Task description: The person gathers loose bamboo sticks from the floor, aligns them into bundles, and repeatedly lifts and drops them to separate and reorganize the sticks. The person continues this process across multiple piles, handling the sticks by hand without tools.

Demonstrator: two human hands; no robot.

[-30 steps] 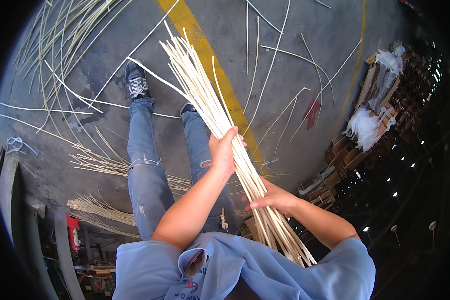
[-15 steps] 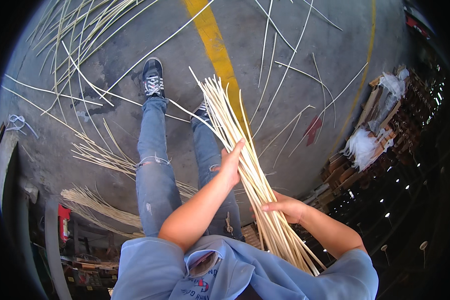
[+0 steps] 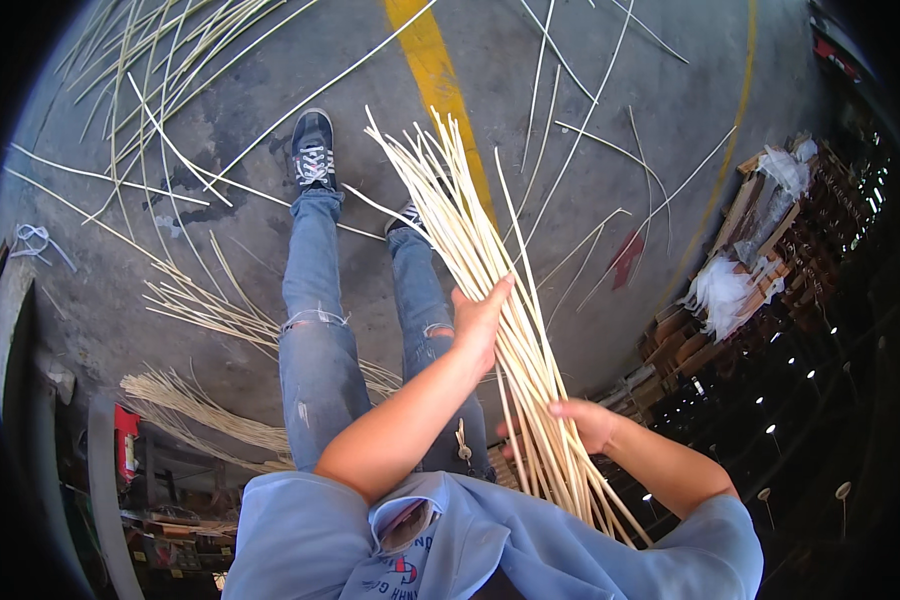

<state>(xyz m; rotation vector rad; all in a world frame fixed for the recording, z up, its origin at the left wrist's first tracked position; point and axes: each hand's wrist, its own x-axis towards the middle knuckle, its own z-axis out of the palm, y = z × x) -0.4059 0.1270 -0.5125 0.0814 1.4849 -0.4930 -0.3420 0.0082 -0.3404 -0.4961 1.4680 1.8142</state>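
Observation:
A long bundle of pale rattan canes [image 3: 460,235] slants across in front of my body, its lower ends against my shirt. My left hand [image 3: 482,322] wraps around the middle of the bundle, thumb lying over the canes. Lower down, my right hand [image 3: 587,424] grips it from the right; its thumb rests on the near side, and some fingertips show past the left edge while the rest are hidden behind. The upper ends fan apart, and a few canes stick out sideways.
Loose canes [image 3: 160,95] lie scattered on the grey floor [image 3: 370,110] at the far left, more at the far right [image 3: 570,130]. A cane heap [image 3: 205,410] is beside my left leg. Boxes with white plastic wrap [image 3: 722,295] stand right. A yellow stripe [image 3: 432,70] crosses the floor.
Both hands and the bundle have shifted slightly, the left hand moving right. The upper ends are spread wider, and the right hand's fingertips now show beyond the canes.

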